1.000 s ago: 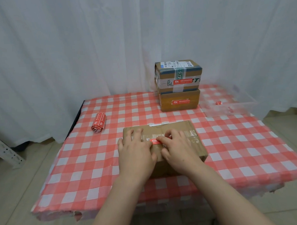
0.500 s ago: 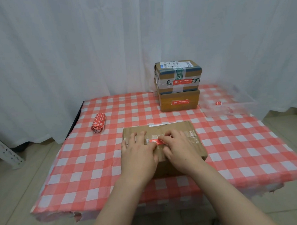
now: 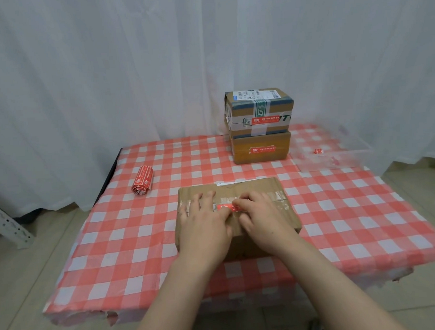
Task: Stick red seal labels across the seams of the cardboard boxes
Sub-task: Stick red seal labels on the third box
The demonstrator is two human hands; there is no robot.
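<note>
A flat cardboard box (image 3: 247, 188) lies at the middle of the checked table, its taped seam running left to right. A red seal label (image 3: 228, 207) lies on that seam, partly covered by fingers. My left hand (image 3: 204, 222) rests flat on the box's left half, fingers spread, its thumb against the label's left part. My right hand (image 3: 261, 216) lies on the right half, with its fingertips pressing on the label's right end. At the back stand two stacked boxes (image 3: 259, 125), each with a red label on its front face.
A roll of red labels (image 3: 143, 180) lies on the table (image 3: 130, 243) at the left. A clear plastic tray (image 3: 333, 151) with small red scraps sits at the back right. White curtains hang behind. The table's front edge is close to my forearms.
Both hands have slid slightly forward along the box top, and the right fingertips have moved along the label. The box has stayed in place.
</note>
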